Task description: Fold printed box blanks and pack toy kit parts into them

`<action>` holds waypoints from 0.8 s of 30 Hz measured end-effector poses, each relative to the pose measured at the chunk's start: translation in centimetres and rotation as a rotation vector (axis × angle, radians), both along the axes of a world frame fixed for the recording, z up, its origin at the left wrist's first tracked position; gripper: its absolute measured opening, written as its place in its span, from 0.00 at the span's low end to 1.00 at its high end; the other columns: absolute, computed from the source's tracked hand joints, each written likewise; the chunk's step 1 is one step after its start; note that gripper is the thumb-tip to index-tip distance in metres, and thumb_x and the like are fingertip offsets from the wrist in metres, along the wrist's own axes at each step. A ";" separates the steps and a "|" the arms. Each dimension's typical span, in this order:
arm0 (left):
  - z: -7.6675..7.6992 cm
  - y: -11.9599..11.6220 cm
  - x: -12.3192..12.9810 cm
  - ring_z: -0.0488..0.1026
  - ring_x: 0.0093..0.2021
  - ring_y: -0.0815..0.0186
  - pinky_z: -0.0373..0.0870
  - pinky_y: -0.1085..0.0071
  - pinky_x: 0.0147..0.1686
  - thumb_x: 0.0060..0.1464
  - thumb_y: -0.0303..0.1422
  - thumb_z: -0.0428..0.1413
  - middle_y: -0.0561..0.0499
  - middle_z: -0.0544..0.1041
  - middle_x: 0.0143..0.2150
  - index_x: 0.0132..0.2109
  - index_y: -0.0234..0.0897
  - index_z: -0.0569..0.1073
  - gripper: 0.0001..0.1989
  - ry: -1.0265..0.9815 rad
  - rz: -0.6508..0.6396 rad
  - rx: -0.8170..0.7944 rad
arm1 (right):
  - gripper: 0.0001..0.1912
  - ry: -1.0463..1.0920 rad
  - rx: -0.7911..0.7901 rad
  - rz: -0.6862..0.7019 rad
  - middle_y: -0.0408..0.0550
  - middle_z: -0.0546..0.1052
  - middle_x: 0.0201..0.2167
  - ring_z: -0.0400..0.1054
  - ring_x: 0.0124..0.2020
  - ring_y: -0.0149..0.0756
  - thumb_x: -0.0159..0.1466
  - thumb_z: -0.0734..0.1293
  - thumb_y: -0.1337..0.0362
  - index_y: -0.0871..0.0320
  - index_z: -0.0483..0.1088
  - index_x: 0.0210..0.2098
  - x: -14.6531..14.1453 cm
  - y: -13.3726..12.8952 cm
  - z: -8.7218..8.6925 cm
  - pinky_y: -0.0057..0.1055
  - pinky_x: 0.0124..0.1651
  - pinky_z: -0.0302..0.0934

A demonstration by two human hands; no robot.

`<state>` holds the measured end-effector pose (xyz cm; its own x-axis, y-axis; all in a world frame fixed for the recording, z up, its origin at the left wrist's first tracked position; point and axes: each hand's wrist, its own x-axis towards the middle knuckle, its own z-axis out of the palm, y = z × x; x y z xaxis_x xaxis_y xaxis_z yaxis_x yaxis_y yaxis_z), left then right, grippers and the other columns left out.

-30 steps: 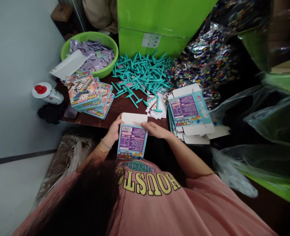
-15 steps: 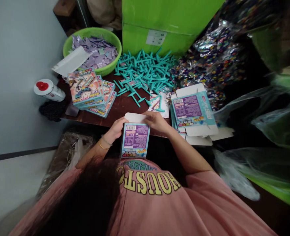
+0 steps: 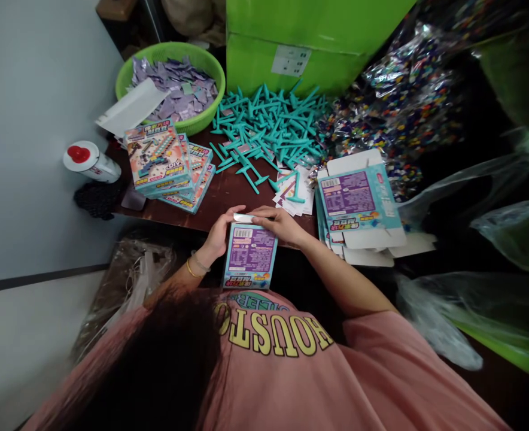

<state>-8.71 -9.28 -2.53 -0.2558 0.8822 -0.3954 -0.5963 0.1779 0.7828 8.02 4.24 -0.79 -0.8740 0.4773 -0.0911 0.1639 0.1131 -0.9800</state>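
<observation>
A small teal and purple printed box (image 3: 250, 256) stands against my chest at the near edge of the brown table (image 3: 222, 197). My left hand (image 3: 221, 230) grips its upper left corner. My right hand (image 3: 277, 222) lies across its top, fingers pressing the white flap down. A stack of closed boxes of the same kind (image 3: 163, 163) lies at the table's left. A stack of flat unfolded box blanks (image 3: 358, 206) lies to the right of my right hand. Small printed paper sheets (image 3: 294, 193) rest just beyond my fingers.
A heap of teal plastic T-shaped pieces (image 3: 268, 123) covers the table's middle. Behind it are a green basin of purple packets (image 3: 175, 84) and a green carton (image 3: 309, 36). Shiny bags of coloured bits (image 3: 394, 102) pile at the right. A red-capped bottle (image 3: 91, 163) lies at the left.
The box's white top flap, standing open a second ago, has been folded down under my right hand. Both hands moved closer together over the top of the box.
</observation>
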 end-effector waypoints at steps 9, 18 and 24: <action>-0.2 -2.6 -0.2 0.76 0.54 0.56 0.68 0.60 0.60 0.58 0.45 0.65 0.46 0.81 0.51 0.48 0.41 0.80 0.16 0.595 0.055 0.168 | 0.20 0.030 0.070 0.001 0.51 0.81 0.55 0.75 0.56 0.46 0.66 0.73 0.49 0.49 0.81 0.54 2.2 0.1 1.2 0.50 0.65 0.67; -2.2 -2.6 0.5 0.78 0.50 0.57 0.70 0.59 0.57 0.58 0.41 0.64 0.45 0.82 0.46 0.37 0.39 0.79 0.10 0.605 0.028 0.154 | 0.15 0.064 0.108 -0.484 0.50 0.85 0.47 0.79 0.53 0.49 0.67 0.71 0.47 0.47 0.84 0.43 4.5 -7.1 -4.8 0.55 0.64 0.69; -1.7 -2.6 0.0 0.77 0.53 0.58 0.70 0.61 0.58 0.59 0.41 0.63 0.45 0.82 0.49 0.44 0.40 0.80 0.11 0.583 0.016 0.179 | 0.21 0.090 0.183 -0.554 0.52 0.78 0.61 0.71 0.64 0.49 0.67 0.72 0.49 0.48 0.78 0.57 5.2 -7.4 -5.0 0.53 0.70 0.63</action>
<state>-8.72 -11.88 -4.26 -0.3990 0.9164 -0.0320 -0.0622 0.0078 0.9980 13.26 -3.19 -5.79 -0.4908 0.8657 0.0989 0.1637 0.2031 -0.9654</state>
